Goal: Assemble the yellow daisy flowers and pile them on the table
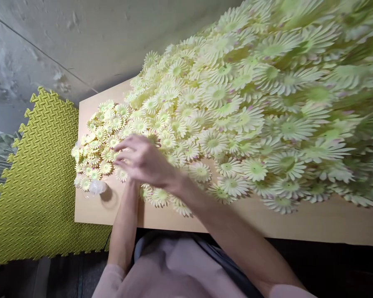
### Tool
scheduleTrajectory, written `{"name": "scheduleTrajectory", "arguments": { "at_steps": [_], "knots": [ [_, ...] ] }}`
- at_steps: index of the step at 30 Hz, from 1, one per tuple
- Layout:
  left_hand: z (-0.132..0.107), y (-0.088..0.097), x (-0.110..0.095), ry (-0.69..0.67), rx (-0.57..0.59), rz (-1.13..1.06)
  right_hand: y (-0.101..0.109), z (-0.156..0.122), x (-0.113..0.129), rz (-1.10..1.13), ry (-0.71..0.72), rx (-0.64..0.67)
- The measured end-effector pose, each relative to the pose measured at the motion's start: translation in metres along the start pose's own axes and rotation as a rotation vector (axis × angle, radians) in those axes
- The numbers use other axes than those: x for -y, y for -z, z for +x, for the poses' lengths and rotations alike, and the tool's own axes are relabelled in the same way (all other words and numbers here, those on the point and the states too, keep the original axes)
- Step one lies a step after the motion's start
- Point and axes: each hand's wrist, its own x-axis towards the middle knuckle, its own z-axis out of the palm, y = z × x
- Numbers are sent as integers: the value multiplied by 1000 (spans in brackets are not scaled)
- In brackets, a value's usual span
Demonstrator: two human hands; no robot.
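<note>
My right hand (146, 161) reaches across from the right, above the small flower heads at the table's left. Its bent fingers point left and stand apart, and I see nothing between them. My left hand (134, 179) is beneath it, crossed at the wrist; its fingers are mostly hidden. Around both hands lie pale yellow artificial flower heads (233, 184) with green centres, touching and overlapping one another. A denser cluster of smaller flower heads (95, 144) lies just left of my fingers. Nearby stands a small clear plastic container (98, 187).
The flower heads form a large heap (219, 95) rising to the right on the light wooden table (186, 221). A grey, peeling wall (112, 37) borders the table's far side. Yellow interlocking foam mats (46, 178) lie beyond its left edge.
</note>
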Motion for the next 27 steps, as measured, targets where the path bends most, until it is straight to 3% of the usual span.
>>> {"name": "scheduleTrajectory", "arguments": {
  "at_steps": [3,5,7,10,15,22,27],
  "knots": [
    [0,1,-4,73,124,-124,23,-28,-41,0,-240,-307],
    [0,2,-7,152,244,-226,30,-45,-60,-5,-342,-388],
    [-1,3,-10,217,332,-273,32,-58,-72,79,-389,-330],
    [-3,2,-11,238,361,-242,30,-70,-79,227,-423,-306],
    [-5,-1,-7,153,360,-203,30,-75,-81,306,-481,-403],
    [-10,-4,-10,35,344,-97,42,-78,-80,363,-440,-197],
    [-9,-4,-8,-3,331,-50,42,-79,-79,316,-404,-251]
  ]
}}
